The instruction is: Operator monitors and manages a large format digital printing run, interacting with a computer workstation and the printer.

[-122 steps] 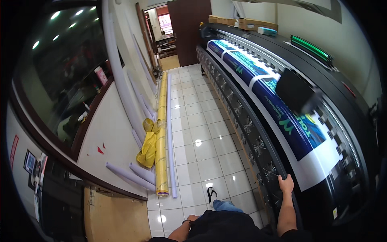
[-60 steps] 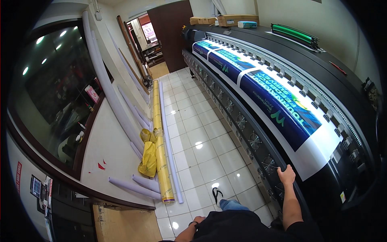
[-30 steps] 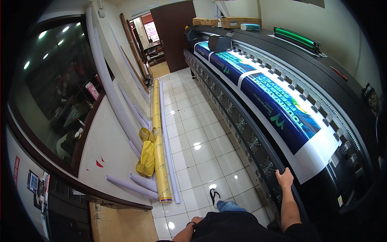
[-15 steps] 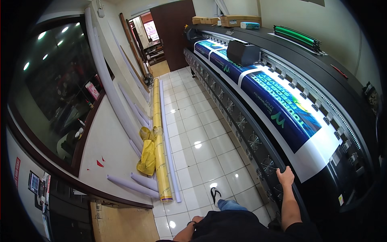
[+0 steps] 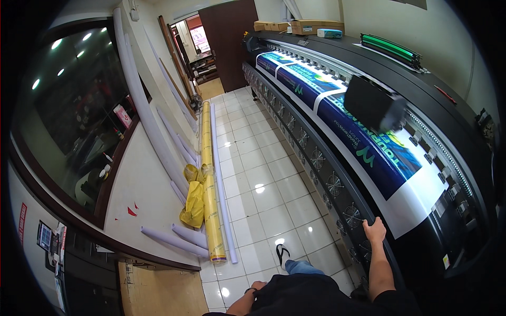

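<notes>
On the right a large black wide-format printer (image 5: 458,121) runs away from me. A banner print (image 5: 363,142) in dark blue, with green and white lettering, lies over its lit bed, its white end hanging toward me. The blurred black print carriage (image 5: 375,102) covers part of the banner. My right hand (image 5: 374,230) grips the top edge of the printer's front fan panel (image 5: 333,184), fingers curled over it. Low beside my body is my left hand (image 5: 258,286), a dark band at its wrist; my shirt hides part of it, and its fingers cannot be made out.
Left of the white tiled floor (image 5: 263,197) lie a long yellow-wrapped roll (image 5: 211,210) and a pale tube (image 5: 224,210). Crumpled yellow wrapping (image 5: 192,205) rests against them. Several white tubes lean on the left wall. Cardboard boxes (image 5: 316,26) sit atop the printer. A brown door (image 5: 226,45) stands at the back.
The print carriage has slid along the printer toward me and now covers a nearer part of the banner. My hands have kept their places; the view has shifted very slightly.
</notes>
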`<act>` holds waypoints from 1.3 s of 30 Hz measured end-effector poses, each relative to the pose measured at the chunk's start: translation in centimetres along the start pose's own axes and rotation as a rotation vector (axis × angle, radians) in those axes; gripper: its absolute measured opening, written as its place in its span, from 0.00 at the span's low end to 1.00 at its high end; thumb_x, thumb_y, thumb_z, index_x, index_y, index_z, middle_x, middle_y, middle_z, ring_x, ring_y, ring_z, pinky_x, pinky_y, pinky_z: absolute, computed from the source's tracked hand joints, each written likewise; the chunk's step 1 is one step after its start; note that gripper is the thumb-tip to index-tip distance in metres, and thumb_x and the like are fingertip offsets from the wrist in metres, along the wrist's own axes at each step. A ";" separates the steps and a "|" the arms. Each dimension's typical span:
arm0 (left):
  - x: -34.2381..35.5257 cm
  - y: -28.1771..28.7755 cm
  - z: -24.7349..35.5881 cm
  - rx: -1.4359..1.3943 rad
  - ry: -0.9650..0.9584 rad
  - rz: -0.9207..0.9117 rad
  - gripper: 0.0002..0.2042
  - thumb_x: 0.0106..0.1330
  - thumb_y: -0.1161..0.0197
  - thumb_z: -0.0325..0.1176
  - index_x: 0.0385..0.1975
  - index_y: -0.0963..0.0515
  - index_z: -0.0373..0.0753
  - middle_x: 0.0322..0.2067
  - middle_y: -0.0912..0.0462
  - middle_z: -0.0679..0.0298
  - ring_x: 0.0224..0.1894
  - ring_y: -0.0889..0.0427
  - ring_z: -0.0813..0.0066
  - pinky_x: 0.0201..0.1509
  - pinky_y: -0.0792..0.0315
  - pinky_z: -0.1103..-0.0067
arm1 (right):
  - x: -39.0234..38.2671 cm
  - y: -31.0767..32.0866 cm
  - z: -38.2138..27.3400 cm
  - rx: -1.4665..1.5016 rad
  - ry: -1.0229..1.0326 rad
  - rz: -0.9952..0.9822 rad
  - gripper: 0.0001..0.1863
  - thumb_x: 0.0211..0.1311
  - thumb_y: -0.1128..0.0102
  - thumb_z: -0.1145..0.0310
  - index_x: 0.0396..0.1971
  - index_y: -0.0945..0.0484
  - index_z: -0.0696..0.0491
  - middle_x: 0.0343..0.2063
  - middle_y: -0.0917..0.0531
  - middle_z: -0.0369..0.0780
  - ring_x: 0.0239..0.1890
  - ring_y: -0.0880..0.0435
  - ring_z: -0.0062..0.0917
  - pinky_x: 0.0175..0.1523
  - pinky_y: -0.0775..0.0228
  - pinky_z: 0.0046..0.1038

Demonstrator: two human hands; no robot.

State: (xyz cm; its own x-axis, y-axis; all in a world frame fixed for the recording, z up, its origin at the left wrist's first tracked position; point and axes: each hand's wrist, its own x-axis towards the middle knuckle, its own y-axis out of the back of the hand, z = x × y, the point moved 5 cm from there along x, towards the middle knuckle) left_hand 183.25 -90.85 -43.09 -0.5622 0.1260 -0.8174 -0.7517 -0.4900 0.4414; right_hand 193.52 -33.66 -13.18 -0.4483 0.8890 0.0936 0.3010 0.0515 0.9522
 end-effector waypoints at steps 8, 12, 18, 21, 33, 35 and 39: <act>0.1 0.2 -0.1 -0.016 -0.019 -0.005 0.24 0.61 0.43 0.51 0.43 0.18 0.34 0.46 0.18 0.50 0.52 0.21 0.55 0.59 0.31 0.70 | 0.1 -0.2 0.4 -0.006 0.013 0.043 0.29 0.52 0.41 0.46 0.37 0.27 0.60 0.36 0.19 0.50 0.40 0.19 0.46 0.47 0.27 0.43; 0.1 0.0 -0.4 -0.017 -0.006 -0.004 0.24 0.61 0.43 0.52 0.43 0.18 0.34 0.45 0.18 0.49 0.51 0.20 0.56 0.58 0.30 0.69 | 0.1 -0.2 0.2 -0.003 -0.001 0.001 0.29 0.52 0.41 0.46 0.39 0.27 0.60 0.39 0.19 0.52 0.43 0.19 0.46 0.48 0.27 0.43; 0.0 0.0 -0.2 0.006 -0.025 0.003 0.25 0.60 0.43 0.52 0.42 0.18 0.34 0.45 0.18 0.48 0.51 0.20 0.55 0.58 0.30 0.69 | 0.0 -0.1 0.2 0.005 0.006 -0.003 0.29 0.53 0.41 0.46 0.39 0.27 0.60 0.39 0.20 0.51 0.43 0.20 0.46 0.49 0.28 0.43; 0.0 -0.1 -0.1 0.018 -0.030 0.000 0.25 0.60 0.43 0.52 0.42 0.18 0.34 0.45 0.18 0.48 0.51 0.20 0.54 0.58 0.30 0.70 | 0.1 -0.2 0.4 0.003 0.004 0.000 0.29 0.53 0.41 0.47 0.39 0.27 0.60 0.39 0.20 0.52 0.43 0.20 0.47 0.50 0.29 0.43; 0.2 -0.3 -0.5 0.049 -0.068 -0.025 0.26 0.60 0.44 0.54 0.40 0.18 0.34 0.43 0.17 0.49 0.50 0.20 0.54 0.56 0.29 0.70 | 0.4 -0.9 0.9 -0.011 0.013 0.025 0.30 0.53 0.41 0.45 0.40 0.27 0.60 0.38 0.19 0.50 0.42 0.19 0.46 0.49 0.28 0.43; -0.1 -0.1 -0.3 0.059 -0.080 -0.024 0.26 0.61 0.45 0.54 0.40 0.18 0.34 0.43 0.17 0.49 0.50 0.20 0.54 0.56 0.29 0.70 | 0.3 -0.9 0.8 -0.009 0.014 0.029 0.30 0.53 0.42 0.45 0.40 0.27 0.60 0.38 0.19 0.50 0.42 0.19 0.46 0.49 0.28 0.43; -0.7 -0.1 0.2 0.056 -0.051 -0.028 0.26 0.61 0.45 0.53 0.41 0.18 0.33 0.43 0.17 0.48 0.51 0.20 0.53 0.56 0.29 0.70 | 0.3 -0.8 0.9 -0.007 0.011 0.033 0.30 0.53 0.42 0.46 0.42 0.27 0.60 0.39 0.19 0.51 0.43 0.20 0.46 0.50 0.28 0.42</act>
State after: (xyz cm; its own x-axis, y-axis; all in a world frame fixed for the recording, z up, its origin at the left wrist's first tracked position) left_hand 183.62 -90.67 -42.51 -0.5565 0.1832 -0.8104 -0.7846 -0.4368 0.4400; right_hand 193.90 -33.06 -14.22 -0.4470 0.8853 0.1282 0.3100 0.0189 0.9506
